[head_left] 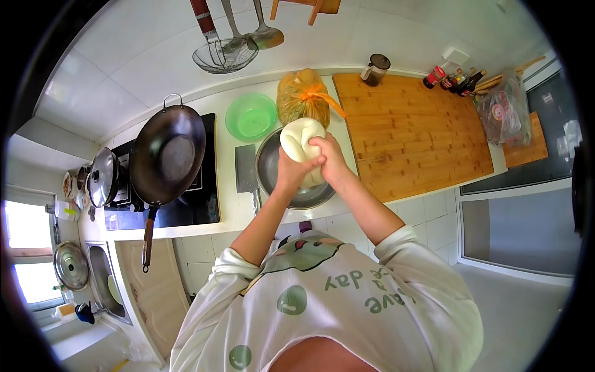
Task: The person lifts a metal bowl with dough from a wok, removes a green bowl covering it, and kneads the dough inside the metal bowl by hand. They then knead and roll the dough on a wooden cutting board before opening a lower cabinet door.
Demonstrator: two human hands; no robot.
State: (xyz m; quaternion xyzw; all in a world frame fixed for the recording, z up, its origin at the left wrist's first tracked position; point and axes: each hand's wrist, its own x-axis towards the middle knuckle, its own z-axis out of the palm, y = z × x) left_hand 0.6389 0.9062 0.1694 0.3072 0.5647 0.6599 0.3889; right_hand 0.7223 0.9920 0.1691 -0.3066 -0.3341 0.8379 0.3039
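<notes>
Both of my hands grip a pale lump of dough (pixel 301 137) above a round metal bowl (pixel 269 166). My left hand (pixel 292 168) is wrapped round its lower left side, and my right hand (pixel 331 158) presses into its right side with bent fingers. The lower part of the dough hangs between my palms, over the bowl. Left of the bowl lies a cleaver (pixel 246 170). Just behind the dough stands a tied plastic bag (pixel 302 93) with orange handles, and beside it a green plastic bowl (pixel 251 116).
A large wooden board (pixel 406 130) covers the right counter, with a lidded jar (pixel 375 69) and several bottles (pixel 455 82) behind. On the left, a wok (pixel 168 155) and a lidded pot (pixel 103 177) rest on the stove. Ladles and a wire strainer (pixel 225 56) hang above.
</notes>
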